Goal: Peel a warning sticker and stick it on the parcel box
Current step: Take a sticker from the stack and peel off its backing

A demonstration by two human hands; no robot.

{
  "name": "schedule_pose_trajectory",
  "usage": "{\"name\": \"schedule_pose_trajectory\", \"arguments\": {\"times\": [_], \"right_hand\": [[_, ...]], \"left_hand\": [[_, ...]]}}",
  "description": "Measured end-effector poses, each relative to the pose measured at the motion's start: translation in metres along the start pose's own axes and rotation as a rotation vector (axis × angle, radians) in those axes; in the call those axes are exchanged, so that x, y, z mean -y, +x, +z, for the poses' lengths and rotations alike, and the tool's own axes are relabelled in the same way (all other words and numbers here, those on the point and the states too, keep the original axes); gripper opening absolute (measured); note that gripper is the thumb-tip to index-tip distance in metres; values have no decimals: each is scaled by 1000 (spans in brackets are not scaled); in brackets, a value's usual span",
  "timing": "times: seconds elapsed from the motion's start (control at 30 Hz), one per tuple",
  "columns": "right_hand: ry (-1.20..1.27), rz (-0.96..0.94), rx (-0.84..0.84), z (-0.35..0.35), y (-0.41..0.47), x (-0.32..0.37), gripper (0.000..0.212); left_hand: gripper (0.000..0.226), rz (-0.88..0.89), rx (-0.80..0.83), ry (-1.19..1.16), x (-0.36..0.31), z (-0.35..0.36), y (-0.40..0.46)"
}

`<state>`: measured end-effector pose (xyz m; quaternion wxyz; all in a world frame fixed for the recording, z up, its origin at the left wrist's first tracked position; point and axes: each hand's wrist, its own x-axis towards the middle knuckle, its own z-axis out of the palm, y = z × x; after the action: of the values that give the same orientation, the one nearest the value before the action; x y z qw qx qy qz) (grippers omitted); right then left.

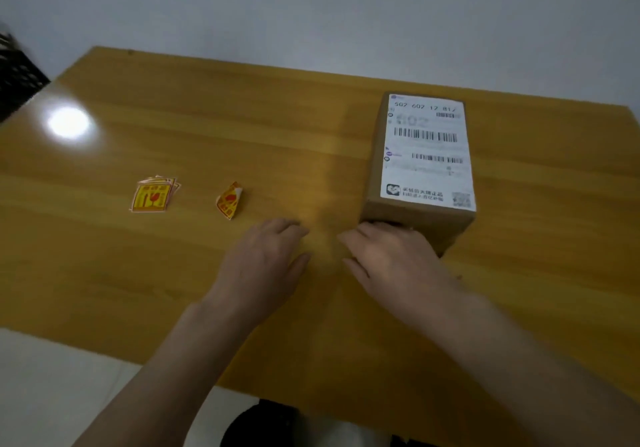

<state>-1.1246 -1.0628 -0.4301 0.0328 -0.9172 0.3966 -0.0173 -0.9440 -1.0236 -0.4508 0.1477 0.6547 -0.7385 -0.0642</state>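
Observation:
A brown cardboard parcel box (pixel 420 225) stands on the right of the wooden table, a white shipping label (pixel 427 150) covering its top. A small stack of yellow and red warning stickers (pixel 152 194) lies on the left. Between the stack and the box lies one curled sticker piece (pixel 230 200), part of its white back showing. My right hand (pixel 391 256) rests palm down with its fingertips against the box's near face, holding nothing. My left hand (pixel 266 259) lies flat on the table just left of it, fingers apart and empty.
The yellow wooden table (pixel 242 128) carries a bright lamp reflection (pixel 68 122) at its left. A dark perforated object (pixel 17 76) stands past the far left edge. A grey wall runs behind the table. A pale floor shows below the near edge.

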Motion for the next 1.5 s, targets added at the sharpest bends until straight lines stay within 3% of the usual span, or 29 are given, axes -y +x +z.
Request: {"name": "schedule_pose_trajectory", "arguments": {"times": [0.3, 0.6, 1.17, 1.5], "right_hand": [[79, 15, -108, 11, -17, 49, 22], [67, 30, 85, 20, 2, 112, 38], [57, 171, 55, 44, 120, 168, 55], [-31, 337, 140, 55, 143, 152, 59]], "left_hand": [[34, -96, -71, 50, 6, -20, -82], [45, -190, 176, 136, 33, -53, -142], [45, -151, 88, -56, 101, -70, -153], [44, -140, 75, -73, 109, -64, -153]]}}
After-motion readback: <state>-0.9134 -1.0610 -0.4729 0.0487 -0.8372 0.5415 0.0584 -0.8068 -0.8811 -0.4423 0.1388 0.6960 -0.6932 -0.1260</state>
